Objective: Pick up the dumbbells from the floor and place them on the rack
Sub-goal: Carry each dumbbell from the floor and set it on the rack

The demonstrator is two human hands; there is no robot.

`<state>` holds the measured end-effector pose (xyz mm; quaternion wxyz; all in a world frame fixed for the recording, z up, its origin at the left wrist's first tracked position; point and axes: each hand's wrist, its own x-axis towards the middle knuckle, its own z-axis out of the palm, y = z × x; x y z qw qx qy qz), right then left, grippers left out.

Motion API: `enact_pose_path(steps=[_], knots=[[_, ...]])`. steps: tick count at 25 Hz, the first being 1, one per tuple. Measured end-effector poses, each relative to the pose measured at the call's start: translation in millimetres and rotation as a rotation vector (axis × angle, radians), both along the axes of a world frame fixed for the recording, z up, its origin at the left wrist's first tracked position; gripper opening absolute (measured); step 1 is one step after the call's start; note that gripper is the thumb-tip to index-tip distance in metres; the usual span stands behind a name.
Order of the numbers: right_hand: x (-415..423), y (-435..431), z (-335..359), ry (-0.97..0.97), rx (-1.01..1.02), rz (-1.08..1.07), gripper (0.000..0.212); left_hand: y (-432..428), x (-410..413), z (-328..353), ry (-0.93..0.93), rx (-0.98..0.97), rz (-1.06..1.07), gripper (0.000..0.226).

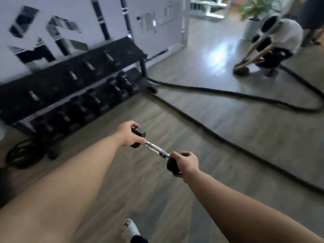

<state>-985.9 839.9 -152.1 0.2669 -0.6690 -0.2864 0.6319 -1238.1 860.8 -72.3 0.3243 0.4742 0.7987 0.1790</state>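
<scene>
Running upper-left to lower-right: held dumbbell [157, 150].

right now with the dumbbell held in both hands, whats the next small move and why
Probably carry the dumbbell forward and to the left toward the rack. The left hand and right hand each grip one black end, the chrome handle bare between them, well above the floor. The rack sits ahead on the left, and its upper shelf seems to show gaps between dumbbells.
</scene>
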Motion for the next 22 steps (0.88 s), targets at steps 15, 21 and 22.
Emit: enact_pose_path(steps=[15,21,22], knots=[[-451,-40,18,0.089,-0.04,0.372,0.037,-133,-433,34,0.03,-0.011,0.324,0.065],[-571,11,13,0.086,-0.009,0.466,0.041,-107,-539,29,0.064,0.033,0.445,0.064],[-592,21,8,0.092,-0.006,0.472,0.042,-99,-558,25,0.074,0.029,0.453,0.063]])
